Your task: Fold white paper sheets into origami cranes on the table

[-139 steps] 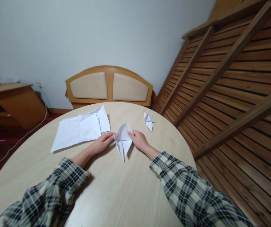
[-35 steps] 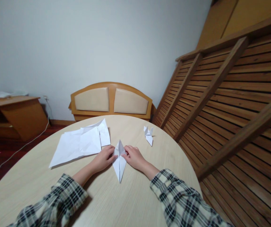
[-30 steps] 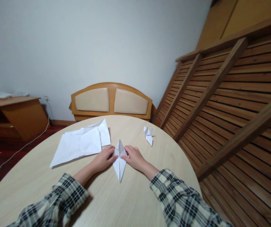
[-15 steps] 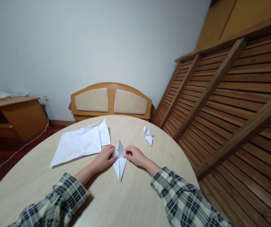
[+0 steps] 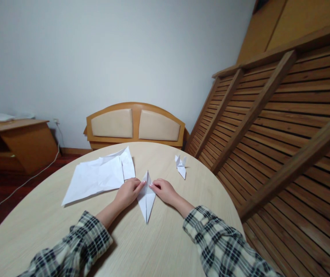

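Folded paper (image 5: 146,206) lies on the table (image 5: 142,254), its upper edges pinched in the fingers of left hand (image 5: 127,192) and right hand (image 5: 166,192). Probably it is light, easily crumpled; these edges suit gentle holding.

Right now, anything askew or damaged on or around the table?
No obvious damage. White sheets left of the folded paper overlap crookedly, creased. A cable trails over the floor. The slatted panel on the right looks tilted; lens may exaggerate.
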Demonstrator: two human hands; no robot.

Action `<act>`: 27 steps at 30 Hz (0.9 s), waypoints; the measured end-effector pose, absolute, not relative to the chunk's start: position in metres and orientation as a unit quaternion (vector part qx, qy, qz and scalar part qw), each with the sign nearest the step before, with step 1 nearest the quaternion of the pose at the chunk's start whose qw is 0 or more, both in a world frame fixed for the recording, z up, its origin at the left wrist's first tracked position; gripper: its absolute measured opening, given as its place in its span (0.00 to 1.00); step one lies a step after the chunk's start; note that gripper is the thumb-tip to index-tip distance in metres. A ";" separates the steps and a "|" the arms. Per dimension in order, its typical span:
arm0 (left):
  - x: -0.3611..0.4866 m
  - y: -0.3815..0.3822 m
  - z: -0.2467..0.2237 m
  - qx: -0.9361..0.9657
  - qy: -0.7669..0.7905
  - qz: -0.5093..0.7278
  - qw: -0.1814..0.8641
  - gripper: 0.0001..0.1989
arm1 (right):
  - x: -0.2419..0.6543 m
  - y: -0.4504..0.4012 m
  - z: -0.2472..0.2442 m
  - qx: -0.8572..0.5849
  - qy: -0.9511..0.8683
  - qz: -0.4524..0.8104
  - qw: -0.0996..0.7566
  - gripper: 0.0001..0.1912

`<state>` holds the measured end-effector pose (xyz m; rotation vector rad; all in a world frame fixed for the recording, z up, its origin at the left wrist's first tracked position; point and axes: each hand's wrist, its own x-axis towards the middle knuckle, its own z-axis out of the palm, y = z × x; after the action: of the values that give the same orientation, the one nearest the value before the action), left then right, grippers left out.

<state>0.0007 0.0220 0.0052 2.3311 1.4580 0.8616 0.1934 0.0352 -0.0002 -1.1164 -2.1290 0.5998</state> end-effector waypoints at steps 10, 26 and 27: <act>0.008 0.018 0.005 0.780 0.532 0.307 0.116 0.27 | 0.190 0.036 -0.009 -0.445 -0.773 0.274 0.359 0.16; 0.004 0.016 0.005 0.728 0.485 0.445 0.191 0.15 | 0.192 0.029 -0.004 -0.398 -0.823 0.234 0.331 0.14; 0.004 0.016 0.005 0.725 0.488 0.446 0.192 0.16 | 0.192 0.029 -0.004 -0.394 -0.826 0.233 0.329 0.14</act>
<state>0.0041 0.0163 0.0050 2.0352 1.3698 1.2532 0.1920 0.0286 -0.0037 -1.0304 -2.1620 0.6088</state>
